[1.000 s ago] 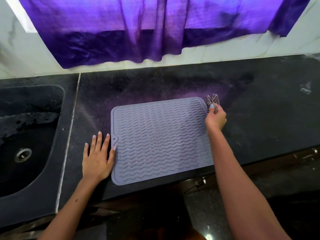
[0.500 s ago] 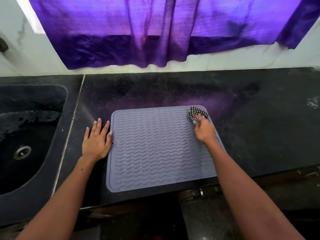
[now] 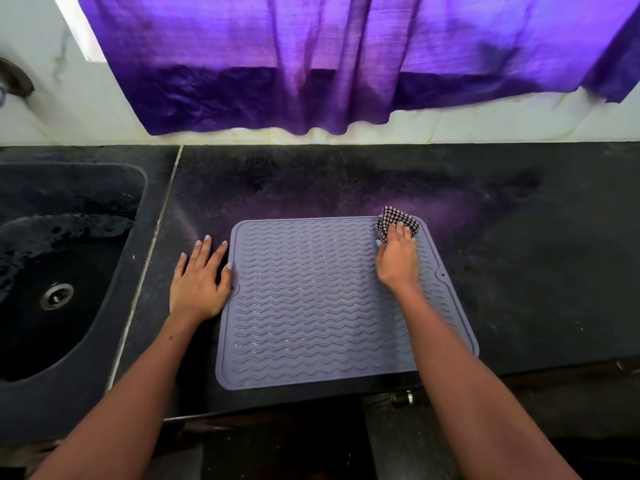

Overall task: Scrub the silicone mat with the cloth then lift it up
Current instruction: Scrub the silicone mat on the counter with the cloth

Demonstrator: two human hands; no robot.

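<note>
While the right hand [image 3: 396, 258] bunches the checked cloth [image 3: 398, 221] under curled fingers at the far right corner of the silicone mat [image 3: 311, 306], the scrubbing step looks to be the one in hand, and the lift has not begun. That mat lies flat on the dark worktop [image 3: 519, 271], its near edge close to the worktop's front lip, its ribbed face up. The cloth sits partly on the corner and partly over the far rim.

Flat on the worktop just left of the mat, the left hand [image 3: 199, 282] has its fingers straight and spread, holding nothing; its thumb tip touches or nearly touches the mat's left edge, probably to steady it.

Most of the ribbed face lies near and left of the cloth, so the next move probably calls for strokes drawn toward the near side and across to the left, with pressure enough to work into the wavy ridges. Silicone is likely to creep on a smooth worktop, so the bracing hand may need to press on the rim itself. To the far left sits a dark sink [image 3: 69, 271]; a purple curtain [image 3: 346, 64] hangs behind.
</note>
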